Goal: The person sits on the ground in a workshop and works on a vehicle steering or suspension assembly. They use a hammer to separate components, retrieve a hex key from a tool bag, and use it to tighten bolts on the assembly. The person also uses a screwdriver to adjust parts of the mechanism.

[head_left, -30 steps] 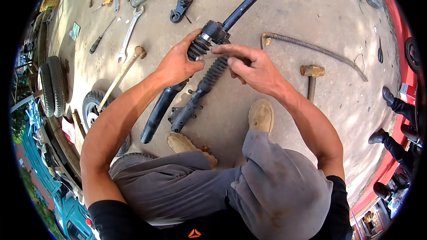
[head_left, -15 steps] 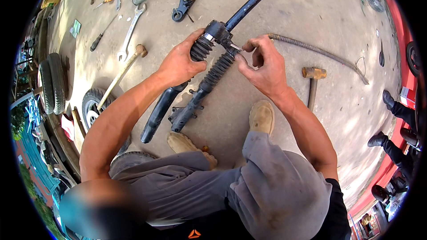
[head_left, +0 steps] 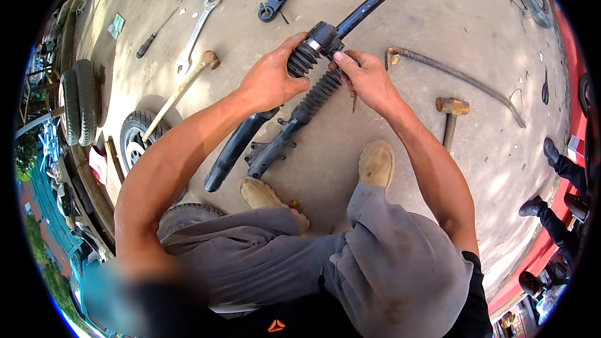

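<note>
Your left hand [head_left: 272, 79] gripped the fork [head_left: 236, 151]; your right hand [head_left: 370, 80], its hold unclear, seemingly worked the clamp [head_left: 325, 35], needing steady bracing next.

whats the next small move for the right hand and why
Probably a gentle push or turn with the right hand at the black clamp: its thumb and fingers are at the clamp's lower edge, while the left hand grips the ribbed rubber boot just below and could steady it. Whatever the right fingertips pinch is mostly hidden.
</note>
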`<state>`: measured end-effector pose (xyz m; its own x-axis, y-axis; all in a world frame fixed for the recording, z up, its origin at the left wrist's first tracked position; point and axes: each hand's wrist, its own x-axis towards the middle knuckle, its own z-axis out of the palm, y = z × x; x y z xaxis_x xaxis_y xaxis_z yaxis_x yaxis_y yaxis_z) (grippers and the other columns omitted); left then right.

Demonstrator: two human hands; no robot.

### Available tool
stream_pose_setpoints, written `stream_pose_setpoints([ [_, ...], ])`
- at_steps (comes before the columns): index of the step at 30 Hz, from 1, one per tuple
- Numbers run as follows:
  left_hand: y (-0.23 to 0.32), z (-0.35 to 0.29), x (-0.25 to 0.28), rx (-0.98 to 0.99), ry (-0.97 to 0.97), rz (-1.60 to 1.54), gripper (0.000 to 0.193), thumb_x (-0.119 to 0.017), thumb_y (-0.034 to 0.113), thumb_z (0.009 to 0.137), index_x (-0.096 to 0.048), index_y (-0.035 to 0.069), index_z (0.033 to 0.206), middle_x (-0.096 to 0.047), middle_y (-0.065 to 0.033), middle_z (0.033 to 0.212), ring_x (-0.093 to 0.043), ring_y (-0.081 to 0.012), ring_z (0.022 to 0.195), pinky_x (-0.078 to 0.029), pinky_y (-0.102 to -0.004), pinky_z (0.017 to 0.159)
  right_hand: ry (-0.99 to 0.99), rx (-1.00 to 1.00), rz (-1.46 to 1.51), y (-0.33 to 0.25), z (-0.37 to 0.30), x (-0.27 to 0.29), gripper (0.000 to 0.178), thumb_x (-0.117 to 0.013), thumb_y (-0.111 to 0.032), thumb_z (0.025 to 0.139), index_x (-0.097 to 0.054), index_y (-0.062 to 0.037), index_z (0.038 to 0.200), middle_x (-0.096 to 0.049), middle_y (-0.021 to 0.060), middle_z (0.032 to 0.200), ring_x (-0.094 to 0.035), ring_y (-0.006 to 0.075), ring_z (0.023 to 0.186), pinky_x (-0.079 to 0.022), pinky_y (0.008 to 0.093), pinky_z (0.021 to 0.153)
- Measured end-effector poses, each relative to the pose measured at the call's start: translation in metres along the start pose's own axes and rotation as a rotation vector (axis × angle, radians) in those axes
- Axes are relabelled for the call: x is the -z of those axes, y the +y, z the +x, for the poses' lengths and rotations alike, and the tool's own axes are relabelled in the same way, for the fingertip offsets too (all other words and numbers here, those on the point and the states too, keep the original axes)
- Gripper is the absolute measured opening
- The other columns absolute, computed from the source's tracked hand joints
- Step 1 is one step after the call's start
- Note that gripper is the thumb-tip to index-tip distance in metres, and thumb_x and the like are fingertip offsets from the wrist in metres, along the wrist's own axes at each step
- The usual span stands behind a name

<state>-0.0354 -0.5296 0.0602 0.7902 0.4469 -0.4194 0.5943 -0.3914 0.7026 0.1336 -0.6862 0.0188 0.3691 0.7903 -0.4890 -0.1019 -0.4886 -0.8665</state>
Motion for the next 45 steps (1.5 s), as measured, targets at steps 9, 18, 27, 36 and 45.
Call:
stream_pose_setpoints([
  [9,0.002,-0.001,-0.003,0.003,0.016,0.072,0.087,-0.074,0.015,0.083,-0.040,0.005,0.162,-0.067,-0.0097,0.093,-0.064,-0.0153,0.070,-0.055,-0.0321,0.067,0.248,0.278,0.065,0.031,-0.013,-0.030,0.050,-0.063,-0.045,0.109,-0.071,0.0014,0.092,-0.064,0.0014,0.074,-0.053,0.0087,0.066,-0.044,0.0285,0.061],
  [18,0.000,0.001,-0.002,0.000,0.014,0.022,0.086,-0.073,0.012,0.082,-0.041,0.003,0.160,-0.066,-0.0085,0.094,-0.063,-0.0145,0.072,-0.055,-0.0321,0.069,0.075,-0.143,0.236,0.046,-0.011,0.012,0.051,-0.068,-0.051,0.104,-0.067,-0.0017,0.093,-0.055,-0.0002,0.071,-0.045,0.0064,0.057,-0.035,0.0263,0.050],
  [27,-0.007,0.004,-0.005,-0.083,0.055,0.000,0.086,-0.074,0.012,0.082,-0.040,0.003,0.161,-0.064,-0.0071,0.094,-0.063,-0.0144,0.073,-0.054,-0.0319,0.068,0.176,-0.008,0.223,0.011,0.001,-0.007,0.041,-0.071,-0.036,0.098,-0.074,0.0053,0.098,-0.066,0.0059,0.078,-0.057,0.0130,0.065,-0.046,0.0316,0.061],
  [36,-0.004,0.004,-0.003,-0.018,0.014,-0.031,0.086,-0.074,0.012,0.083,-0.039,0.004,0.161,-0.063,-0.0065,0.093,-0.062,-0.0142,0.072,-0.053,-0.0323,0.067,-0.029,0.059,-0.643,0.107,-0.024,0.019,0.052,-0.063,-0.041,0.101,-0.070,0.0099,0.109,-0.071,0.0248,0.086,-0.069,0.0390,0.082,-0.054,0.0489,0.079],
  [45,0.002,0.001,-0.006,-0.012,0.034,-0.016,0.085,-0.073,0.010,0.085,-0.039,0.004,0.162,-0.062,-0.0044,0.094,-0.060,-0.0135,0.073,-0.053,-0.0314,0.069,-0.074,-0.014,0.416,0.018,-0.003,0.010,0.041,-0.045,-0.038,0.112,-0.058,-0.0030,0.097,-0.060,0.0096,0.081,-0.052,0.0182,0.064,-0.055,0.0407,0.064],
])
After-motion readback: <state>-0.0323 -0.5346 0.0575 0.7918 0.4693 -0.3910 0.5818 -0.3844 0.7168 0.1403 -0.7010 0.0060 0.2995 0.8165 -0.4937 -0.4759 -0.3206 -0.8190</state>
